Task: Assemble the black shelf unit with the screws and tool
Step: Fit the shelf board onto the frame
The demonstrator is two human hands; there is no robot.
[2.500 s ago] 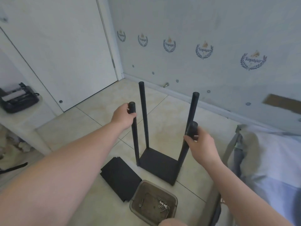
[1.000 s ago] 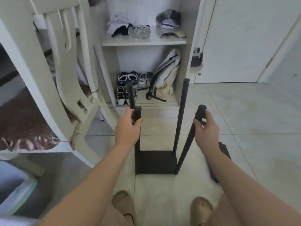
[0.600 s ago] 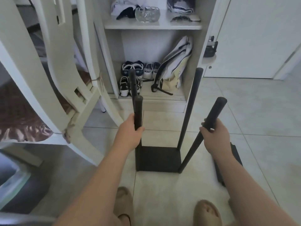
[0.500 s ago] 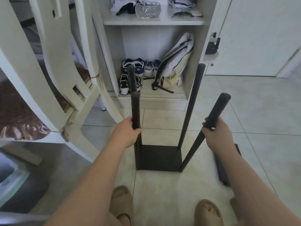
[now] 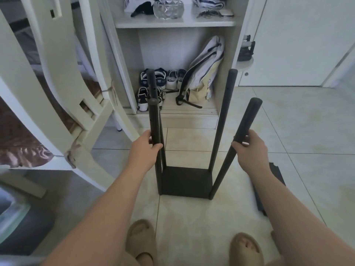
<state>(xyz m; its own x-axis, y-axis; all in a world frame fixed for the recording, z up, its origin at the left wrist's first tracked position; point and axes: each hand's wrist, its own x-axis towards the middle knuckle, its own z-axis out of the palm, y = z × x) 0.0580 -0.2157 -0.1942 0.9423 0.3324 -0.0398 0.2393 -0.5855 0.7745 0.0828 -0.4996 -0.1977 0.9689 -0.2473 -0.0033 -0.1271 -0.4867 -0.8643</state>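
A white chair (image 5: 57, 77) stands at the left. Beside it the left hand (image 5: 146, 150) curls round the near-left pole (image 5: 154, 120) about midway up. That pole rises upright from the near-left corner of the black base panel (image 5: 186, 182), which lies flat on the tiled floor (image 5: 307, 131). The far-left pole (image 5: 151, 83) and far-right pole (image 5: 225, 112) stand at its far corners. The right hand (image 5: 251, 148) wraps the near-right pole (image 5: 242, 135), which tilts outward toward its top. Further right, a stack of black panels (image 5: 276, 175) lies on the floor, partly hidden by the forearm. The frame looks to be getting positioned. Next, probably, a hand must let go and fetch a panel, then screws and tool, neither of which is in view.
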